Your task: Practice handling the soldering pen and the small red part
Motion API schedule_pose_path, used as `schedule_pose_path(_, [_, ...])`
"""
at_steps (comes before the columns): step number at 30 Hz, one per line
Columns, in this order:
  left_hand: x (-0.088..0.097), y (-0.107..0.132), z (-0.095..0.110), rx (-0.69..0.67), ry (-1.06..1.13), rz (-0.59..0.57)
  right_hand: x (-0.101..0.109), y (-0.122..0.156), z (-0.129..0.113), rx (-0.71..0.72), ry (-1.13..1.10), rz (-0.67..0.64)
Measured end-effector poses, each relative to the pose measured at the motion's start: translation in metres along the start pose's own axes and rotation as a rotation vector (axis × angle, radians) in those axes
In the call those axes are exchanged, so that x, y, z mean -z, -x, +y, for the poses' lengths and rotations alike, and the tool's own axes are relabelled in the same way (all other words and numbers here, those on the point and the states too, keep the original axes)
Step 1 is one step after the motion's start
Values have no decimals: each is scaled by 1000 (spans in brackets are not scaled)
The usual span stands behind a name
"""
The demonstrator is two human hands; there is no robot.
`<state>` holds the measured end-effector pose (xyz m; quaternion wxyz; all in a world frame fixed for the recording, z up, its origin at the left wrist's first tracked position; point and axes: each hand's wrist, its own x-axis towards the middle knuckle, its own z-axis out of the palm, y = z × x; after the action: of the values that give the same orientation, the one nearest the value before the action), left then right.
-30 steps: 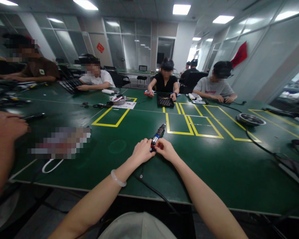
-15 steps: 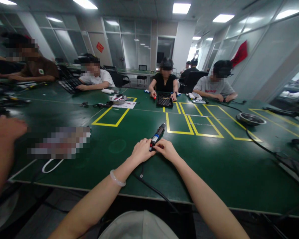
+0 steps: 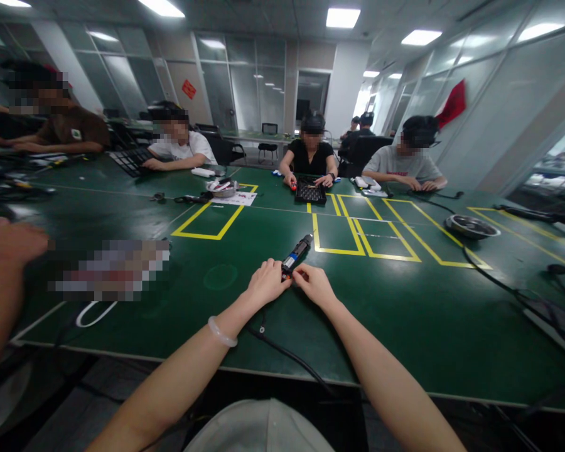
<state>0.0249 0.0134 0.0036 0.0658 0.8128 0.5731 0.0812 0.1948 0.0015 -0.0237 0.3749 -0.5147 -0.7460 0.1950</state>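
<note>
A slim black device point(image 3: 292, 256) with a metal tip and a blue-and-white label lies slanted on the green table, tip pointing away from me. Its exact kind I cannot tell. My left hand point(image 3: 267, 280) is closed against its left side near the close end, steadying it. The fingers of my right hand point(image 3: 314, 284) are pinched together at that same end, beside small red-orange parts; whatever they hold is hidden. Under my left wrist a black cable point(image 3: 289, 355) runs toward the table edge, with a small ring terminal point(image 3: 262, 329) near it.
Yellow tape outlines point(image 3: 339, 252) mark the table point(image 3: 405, 326). A round metal-rimmed part point(image 3: 473, 226) and cables are at right. A blurred-out item point(image 3: 110, 270) with a white loop lies left, near another person's hand point(image 3: 14, 248). Across, a person handles a black tray point(image 3: 310, 189).
The device has turned slightly in my hands, and the red-orange parts at its near end show differently. My right fingers have shifted a little. The view has moved slightly.
</note>
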Motion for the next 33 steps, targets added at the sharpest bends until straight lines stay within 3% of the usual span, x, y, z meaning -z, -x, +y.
schedule_pose_path(9, [3,-24,-46,89,44,-31,-1,-3,15,17,-25,-22])
schedule_pose_path(15, [8,-37,-101,305,11,23,-1,-2,14,44,-35,-36])
schedule_pose_path(21, [21,-28,-152,511,-37,76,-3,-2,17,49,-18,-34])
schedule_pose_path(25, [30,-16,-159,573,-96,107,-3,-2,17,51,-19,-47])
schedule_pose_path(29, [33,-9,-150,467,-236,226,-2,-1,16,53,-12,-53])
schedule_pose_path(33, [31,-8,-145,435,-251,256,-1,-2,15,51,-6,-56])
